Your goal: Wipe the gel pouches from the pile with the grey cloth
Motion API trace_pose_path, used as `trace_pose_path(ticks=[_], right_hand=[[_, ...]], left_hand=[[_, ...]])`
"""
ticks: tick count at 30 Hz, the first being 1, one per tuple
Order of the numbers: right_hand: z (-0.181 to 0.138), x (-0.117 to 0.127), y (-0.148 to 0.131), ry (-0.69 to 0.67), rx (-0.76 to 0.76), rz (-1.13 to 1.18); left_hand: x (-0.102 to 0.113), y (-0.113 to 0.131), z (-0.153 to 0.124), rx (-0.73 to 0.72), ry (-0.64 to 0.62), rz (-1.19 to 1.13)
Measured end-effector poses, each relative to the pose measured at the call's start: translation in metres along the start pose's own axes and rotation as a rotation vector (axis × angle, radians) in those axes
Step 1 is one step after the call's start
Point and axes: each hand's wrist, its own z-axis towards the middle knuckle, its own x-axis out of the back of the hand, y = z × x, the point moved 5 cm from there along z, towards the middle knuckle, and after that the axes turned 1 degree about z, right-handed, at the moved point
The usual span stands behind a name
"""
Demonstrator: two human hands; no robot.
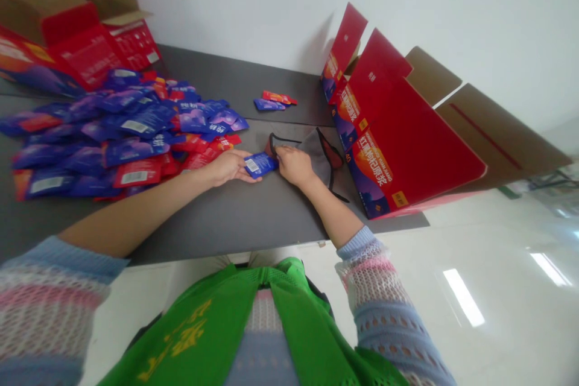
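Between both hands, low over the grey table, is a blue sachet [259,164] with a white barcode label facing up. My left hand [230,169] grips its left end between thumb and fingers. My right hand [295,166] is closed at the sachet's right end, its fingertips partly hidden. Behind and beside that hand lies a grey cloth item [315,148] with black edging and a reddish inner side; its kind is unclear. Left of my left hand spreads a large heap of blue and red sachets [131,126].
One red sachet [278,97] and one blue sachet [269,105] lie apart near the wall. Open red cartons [384,126] stand at the right. Another open red carton [85,51] is behind the heap. The table [217,223] ends just before my body.
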Motion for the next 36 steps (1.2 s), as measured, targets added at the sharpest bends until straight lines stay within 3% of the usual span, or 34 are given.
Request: trace_pose_path(ticks=[6,11,16,19,25,36], right_hand=[[-0.001,0.001,0.003,0.009,-0.067,-0.042],[-0.001,0.006,0.023,-0.014,-0.192,-0.017],[-0.008,0.017,0.03,0.099,-0.228,0.077],[-0.011,0.016,0.011,0.142,-0.098,0.163],[-0.011,-0.006,-0.039,0.005,0.34,0.253],[-0.02,0.01,-0.041,0.001,0.628,0.434]], left_hand=[[-0.001,0.0,-0.001,-0.044,0.049,0.04],[-0.003,0.003,-0.003,-0.013,0.008,0.044],[-0.004,0.005,-0.004,0.005,-0.006,0.031],[-0.003,0.003,-0.003,0.005,-0.041,0.018],[0.003,0.001,0.002,-0.007,-0.067,-0.027],[0.006,0.001,0.006,-0.02,-0.045,-0.031]])
